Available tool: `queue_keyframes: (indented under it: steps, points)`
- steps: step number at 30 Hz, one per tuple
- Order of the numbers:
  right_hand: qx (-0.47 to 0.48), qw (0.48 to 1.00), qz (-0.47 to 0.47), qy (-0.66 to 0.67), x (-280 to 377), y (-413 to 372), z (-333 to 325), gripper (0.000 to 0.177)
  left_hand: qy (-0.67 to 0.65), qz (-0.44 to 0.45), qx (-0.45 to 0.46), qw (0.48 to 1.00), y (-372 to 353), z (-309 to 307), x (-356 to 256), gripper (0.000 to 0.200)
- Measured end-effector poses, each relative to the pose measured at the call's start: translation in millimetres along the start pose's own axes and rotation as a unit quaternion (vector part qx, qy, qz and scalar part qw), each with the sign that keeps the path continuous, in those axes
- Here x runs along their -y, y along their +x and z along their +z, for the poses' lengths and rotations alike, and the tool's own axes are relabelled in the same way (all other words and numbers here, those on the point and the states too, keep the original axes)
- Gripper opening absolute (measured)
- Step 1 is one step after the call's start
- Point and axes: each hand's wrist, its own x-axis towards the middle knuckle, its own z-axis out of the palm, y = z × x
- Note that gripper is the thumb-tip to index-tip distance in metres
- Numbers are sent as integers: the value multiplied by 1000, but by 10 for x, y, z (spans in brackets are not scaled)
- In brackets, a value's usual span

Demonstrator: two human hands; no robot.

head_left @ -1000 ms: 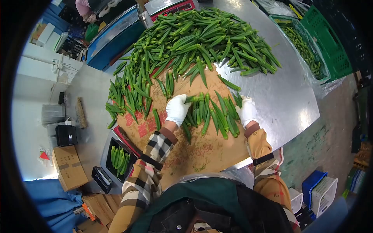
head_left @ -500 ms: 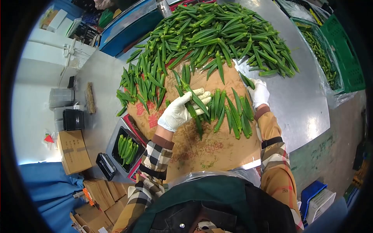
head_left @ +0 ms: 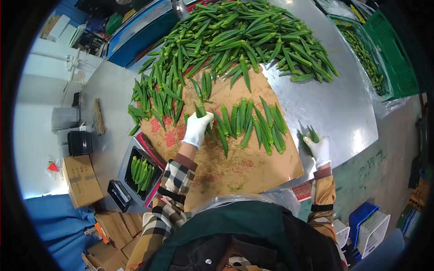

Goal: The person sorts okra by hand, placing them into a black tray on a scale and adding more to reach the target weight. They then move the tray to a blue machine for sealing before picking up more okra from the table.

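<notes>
- White-gloved left hand [head_left: 197, 128], centre frame: closed round a few long green okra pods [head_left: 201, 111] over the brown cardboard sheet [head_left: 235, 169].
- White-gloved right hand [head_left: 320, 149], right of centre, at the edge of the steel worktop [head_left: 339, 108]: grips a small okra bunch [head_left: 312, 134].
- Handling, as judged: light grip, pods parallel, matched to the laid okra row [head_left: 253, 124].
- Unclear: pod count in either hand. The loose okra heap [head_left: 244, 36] is cut off at the top.

Left hand [head_left: 197, 128] forward, right hand [head_left: 320, 149] low, both clenched

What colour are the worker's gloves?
White on the left hand and right hand, seen in the head view.
</notes>
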Motion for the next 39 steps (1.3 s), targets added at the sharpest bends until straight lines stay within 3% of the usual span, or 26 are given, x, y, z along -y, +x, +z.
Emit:
queue_keyframes:
  steps: [1, 3, 4, 5, 7, 8, 11, 12, 14, 15, 16, 19, 20, 21, 22, 25, 27, 28, 31, 32, 35, 36, 37, 39]
  points:
    - [-25, 1000, 9, -5, 37, -2, 51, 28, 43, 37, -6, 998, 114, 107, 174, 11]
    - [-87, 989, -63, -99, -30, 22, 210, 34, 156, 55, -34, 986, 286, 255, 444, 13]
    - [-90, 981, -61, -162, -27, 10, 264, 40, 296, 66, -77, 950, 243, 304, 397, 29]
    - [-45, 969, -88, -226, -19, 20, 244, 42, 353, 71, -108, 927, 183, 337, 362, 35]
    - [-81, 978, -79, -178, -166, 6, 382, 41, 459, 77, -174, 868, 28, 379, 260, 46]
    - [-68, 983, -55, -163, -234, 32, 381, 38, 450, 67, -161, 876, 5, 313, 256, 57]
    - [-39, 997, -14, -59, -231, 82, 361, 30, 491, 99, -100, 860, 76, 122, 287, 62]
    - [-36, 999, -23, 14, -101, 100, 367, 28, 513, 144, -75, 843, 119, 65, 318, 49]
    - [-33, 994, -46, 91, 228, 143, 408, 25, 265, 63, -26, 962, 215, -50, 310, 34]
    - [-48, 993, -77, 82, 317, 202, 490, 26, 132, 23, 2, 991, 244, -91, 290, 27]
    - [-63, 990, -107, 72, 391, 261, 570, 27, 60, 23, 8, 998, 155, -107, 133, 9]
    - [-81, 982, -169, 14, 536, 414, 817, 35, 4, 62, 42, 997, 60, -323, -77, 9]
    - [-53, 979, -175, -88, 453, 470, 906, 40, -21, 58, 6, 998, 28, -353, -104, 11]
    - [-25, 965, -179, -189, 340, 544, 999, 44, 0, 52, 3, 999, 20, -402, -103, 12]
    - [-39, 971, -173, -158, 326, 589, 1056, 47, 21, 46, 0, 999, 10, -458, -103, 13]
    - [50, 985, -68, -150, 522, 556, 856, 44, 67, 72, -20, 995, -63, -409, -13, 18]
    - [61, 981, -88, -160, 514, 552, 836, 44, 204, 62, -20, 977, -144, -239, 89, 25]
    - [64, 979, -98, -165, 504, 553, 810, 44, 357, 186, -39, 915, -211, -141, 185, 30]
    - [80, 976, -78, -187, 525, 517, 739, 44, 565, 180, -48, 804, -321, 41, 461, 42]
    - [88, 975, -63, -195, 533, 495, 723, 45, 580, 177, -38, 794, -298, 27, 521, 46]
    - [25, 983, -49, -174, 410, 420, 631, 44, 471, 80, 17, 878, -364, -119, 330, 45]
    - [-17, 990, -59, -129, 351, 354, 589, 44, 460, 102, -10, 882, -433, -158, 242, 45]
    - [-28, 995, -96, 29, 343, 306, 568, 40, 464, 119, -37, 877, -508, -160, 88, 43]
    - [81, 969, 139, 188, 485, 170, 343, 36, 410, 239, -46, 879, -305, -295, 190, 38]
